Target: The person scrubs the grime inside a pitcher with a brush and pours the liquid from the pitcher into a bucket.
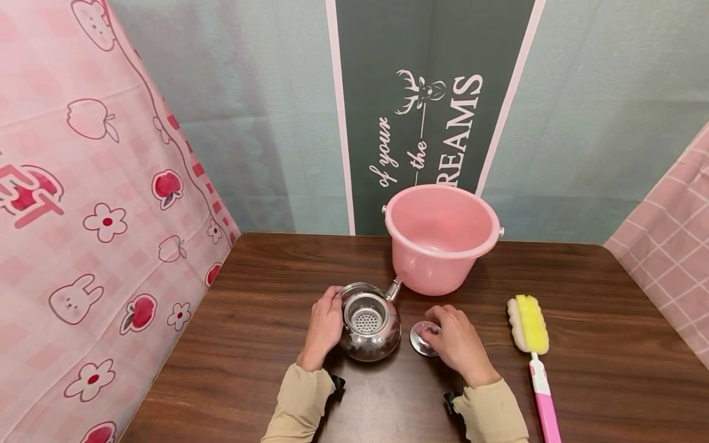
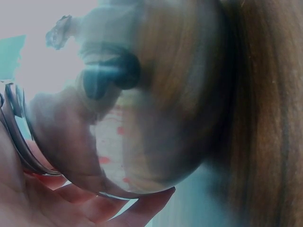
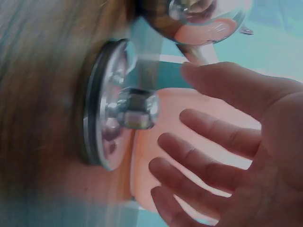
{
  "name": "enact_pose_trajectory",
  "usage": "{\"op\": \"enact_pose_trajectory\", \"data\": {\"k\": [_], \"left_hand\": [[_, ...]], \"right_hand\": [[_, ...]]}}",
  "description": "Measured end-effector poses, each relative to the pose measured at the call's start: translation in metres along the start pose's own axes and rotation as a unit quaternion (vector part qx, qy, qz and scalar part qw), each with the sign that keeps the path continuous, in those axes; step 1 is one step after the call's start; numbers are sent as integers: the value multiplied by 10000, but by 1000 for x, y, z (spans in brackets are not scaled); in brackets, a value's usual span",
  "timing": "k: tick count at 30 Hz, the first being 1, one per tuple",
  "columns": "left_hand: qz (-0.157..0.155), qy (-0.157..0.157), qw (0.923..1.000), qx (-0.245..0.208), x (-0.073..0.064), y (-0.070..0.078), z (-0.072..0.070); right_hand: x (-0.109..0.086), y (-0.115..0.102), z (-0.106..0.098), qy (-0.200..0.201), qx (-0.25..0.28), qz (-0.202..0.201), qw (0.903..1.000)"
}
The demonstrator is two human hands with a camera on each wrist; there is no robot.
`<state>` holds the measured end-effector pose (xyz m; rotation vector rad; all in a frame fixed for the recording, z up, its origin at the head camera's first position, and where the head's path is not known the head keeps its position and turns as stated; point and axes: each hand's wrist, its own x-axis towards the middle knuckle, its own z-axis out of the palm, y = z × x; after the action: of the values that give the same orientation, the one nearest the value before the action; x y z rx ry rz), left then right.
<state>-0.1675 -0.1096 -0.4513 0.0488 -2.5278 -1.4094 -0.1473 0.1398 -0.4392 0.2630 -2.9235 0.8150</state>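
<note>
Well, the teapot point(image 1: 372, 348) sits upright on the wood-grained surface point(image 1: 260, 295), a squat globe of mirror-bright metal, its uncovered mouth showing a perforated strainer point(image 1: 367, 321). Just beside it lies the round metal lid point(image 1: 419, 346), shiny too, with its faceted knob point(image 3: 138, 109) standing up. The person's left hand point(image 1: 324, 323) grips the pot at its handle side, fingers bent about the curve. The right hand point(image 1: 455, 339) hovers palm-down at the lid, fingers spread and loosely bent, thumb apart, grasping nothing. Both forearms reach forward in crinkled beige sleeves point(image 1: 301, 394). Behind the pot stands a smooth pink bucket point(image 1: 432, 271), flaring to a rolled rim; whether the spout touches it I can't tell. Off to the right lies a brush point(image 1: 533, 326) with a scalloped yellow-and-white sponge head and a slim pink-and-white handle.
</note>
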Motion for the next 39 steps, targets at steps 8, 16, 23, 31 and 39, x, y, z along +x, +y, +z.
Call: {"op": "enact_pose_trajectory", "data": {"k": [8, 16, 23, 31, 39], "left_hand": [[20, 16, 10000, 3, 0, 0, 0], [20, 18, 10000, 66, 1, -1, 0], [3, 23, 10000, 69, 1, -1, 1], [-5, 34, 10000, 83, 1, -1, 1], [-26, 34, 10000, 69, 1, -1, 2]], "right_hand": [[-6, -28, -3, 33, 780, -756, 9941], [-11, -55, 2, 30, 797, -1111, 9906], [-8, -70, 6, -63, 625, -1145, 9914], [-5, -78, 13, -169, 258, -1155, 9928], [-6, -78, 17, -151, -44, -1331, 9910]]}}
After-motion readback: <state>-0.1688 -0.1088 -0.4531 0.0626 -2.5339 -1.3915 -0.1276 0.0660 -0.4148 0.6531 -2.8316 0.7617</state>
